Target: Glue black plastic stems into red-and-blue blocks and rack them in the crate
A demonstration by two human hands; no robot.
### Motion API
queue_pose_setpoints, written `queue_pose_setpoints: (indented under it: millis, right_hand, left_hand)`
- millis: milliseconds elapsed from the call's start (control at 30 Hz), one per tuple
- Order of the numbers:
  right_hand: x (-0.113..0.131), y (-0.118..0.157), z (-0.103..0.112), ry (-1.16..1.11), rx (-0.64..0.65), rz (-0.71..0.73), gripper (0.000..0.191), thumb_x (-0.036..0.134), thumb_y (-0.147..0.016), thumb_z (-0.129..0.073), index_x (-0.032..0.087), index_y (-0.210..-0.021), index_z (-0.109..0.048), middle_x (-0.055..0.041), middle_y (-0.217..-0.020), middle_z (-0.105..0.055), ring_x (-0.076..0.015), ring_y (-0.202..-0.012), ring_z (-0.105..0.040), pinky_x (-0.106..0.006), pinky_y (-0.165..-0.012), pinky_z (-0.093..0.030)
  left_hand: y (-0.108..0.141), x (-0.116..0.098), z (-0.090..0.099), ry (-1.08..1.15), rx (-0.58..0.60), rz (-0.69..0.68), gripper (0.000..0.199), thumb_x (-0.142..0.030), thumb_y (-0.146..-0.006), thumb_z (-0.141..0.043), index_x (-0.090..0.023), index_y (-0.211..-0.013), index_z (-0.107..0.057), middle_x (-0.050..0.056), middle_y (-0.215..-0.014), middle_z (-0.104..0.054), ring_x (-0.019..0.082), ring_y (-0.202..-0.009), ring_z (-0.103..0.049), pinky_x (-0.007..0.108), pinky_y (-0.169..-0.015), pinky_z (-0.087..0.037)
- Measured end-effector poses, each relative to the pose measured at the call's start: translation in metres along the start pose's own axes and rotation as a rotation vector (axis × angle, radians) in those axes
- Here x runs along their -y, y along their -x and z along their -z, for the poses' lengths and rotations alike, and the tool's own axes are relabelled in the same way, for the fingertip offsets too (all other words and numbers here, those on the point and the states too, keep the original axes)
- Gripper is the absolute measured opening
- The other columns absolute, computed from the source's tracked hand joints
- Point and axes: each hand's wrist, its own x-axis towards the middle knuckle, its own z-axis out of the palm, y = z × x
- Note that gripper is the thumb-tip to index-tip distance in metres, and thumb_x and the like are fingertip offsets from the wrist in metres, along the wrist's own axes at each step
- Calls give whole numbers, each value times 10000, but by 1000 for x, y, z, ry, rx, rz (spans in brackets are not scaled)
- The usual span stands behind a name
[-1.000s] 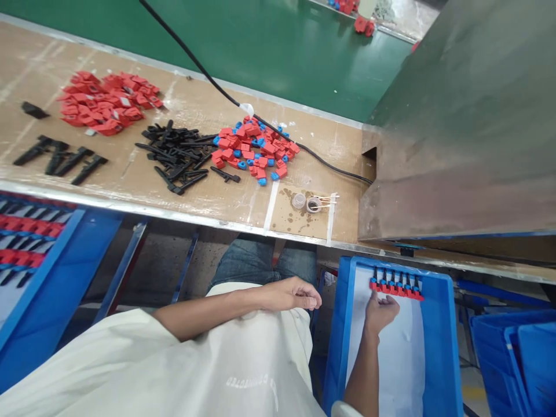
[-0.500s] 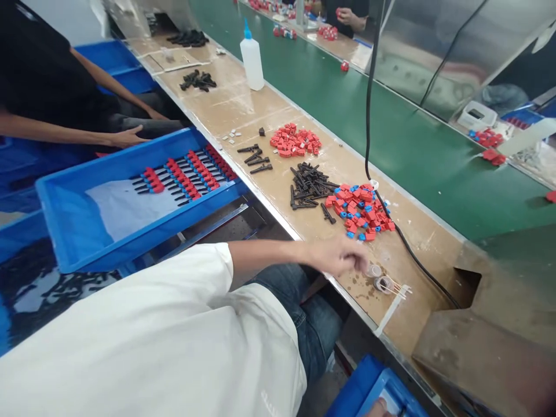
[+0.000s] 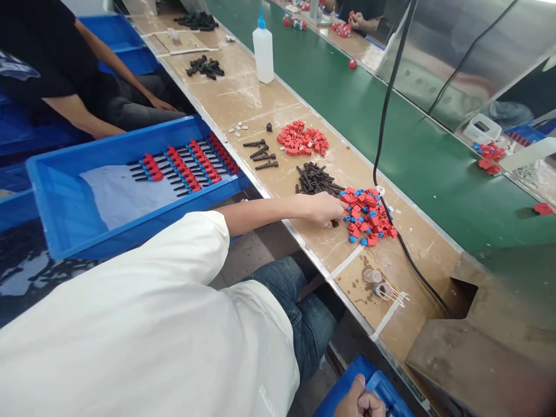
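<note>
My left hand [image 3: 325, 209] reaches over the table, its fingers bent down at the near-left edge of a heap of red-and-blue plastic pieces [image 3: 369, 217]. Its fingertips touch the heap, and what they pinch is hidden. Under the fingers one loose black stick-like part [image 3: 334, 223] shows in part. Just behind the hand lies a pile of black stick-like parts [image 3: 317, 178]. Low in the picture, my right hand [image 3: 360, 401] is closed, thumb against curled fingers; whatever it holds cannot be made out. It is above a blue bin [image 3: 347, 376].
Two small cups [image 3: 379, 285] with thin sticks stand at the right. A red pile [image 3: 303, 138], several black parts [image 3: 260, 154] and a bottle [image 3: 263, 55] are farther back. Rows of assembled pieces fill part of a blue tray [image 3: 117, 231]. A black cable [image 3: 386, 127] hangs across the table.
My left hand has moved from beside the cups back to the red-and-blue heap. My right hand has come further into view. The co-worker's nearer hand has dropped behind the tray.
</note>
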Motion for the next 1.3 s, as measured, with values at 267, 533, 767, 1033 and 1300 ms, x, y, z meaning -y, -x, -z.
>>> queue_pose_setpoints:
  millis: [267, 533, 767, 1033, 1300]
  right_hand:
    - [28, -1, -9, 7, -7, -30, 495, 399, -852, -696, 276, -555, -319, 71, -481, -338, -112, -437, -304, -296, -432, -274]
    - [74, -17, -24, -369, 415, -242, 286, 461, -850, -710, 184, -868, -643, -4, -741, -624, -123, -615, -577, -235, -511, -456]
    - [90, -27, -53, -806, 762, -593, 434, 595, -879, -610, 166, -908, -665, 0, -633, -581, -97, -460, -483, -193, -350, -305]
    - [90, -21, -56, -905, 614, -667, 341, 491, -900, -657, 193, -760, -569, 72, -554, -419, -45, -429, -284, -155, -369, -226]
    - [80, -26, -56, -1263, 949, -888, 393, 451, -988, -516, 219, -674, -466, 123, -460, -245, -50, -343, -72, -158, -295, -139]
  left_hand:
    - [17, -12, -15, 362, -154, -148, 133, -172, -814, -643, -180, -925, -715, 104, -1039, -690, 223, -994, -631, 271, -742, -439]
    - [33, -91, -67, 1951, 167, -220, 554, -558, -643, -862, -125, -928, -668, 95, -903, -726, 130, -722, -633, 242, -625, -455]
    - [32, -116, -92, 2081, 225, -288, 470, -474, -703, -856, -112, -958, -698, 102, -897, -743, 157, -825, -685, 267, -771, -502]
    - [33, -121, -105, 2072, 241, -195, 580, -557, -774, -770, -114, -1146, -729, 146, -1020, -758, 195, -951, -703, 314, -897, -500]
    - [29, -132, -107, 2142, 127, -107, 625, -565, -653, -852, -95, -1050, -737, 112, -887, -749, 170, -832, -708, 251, -763, -501]
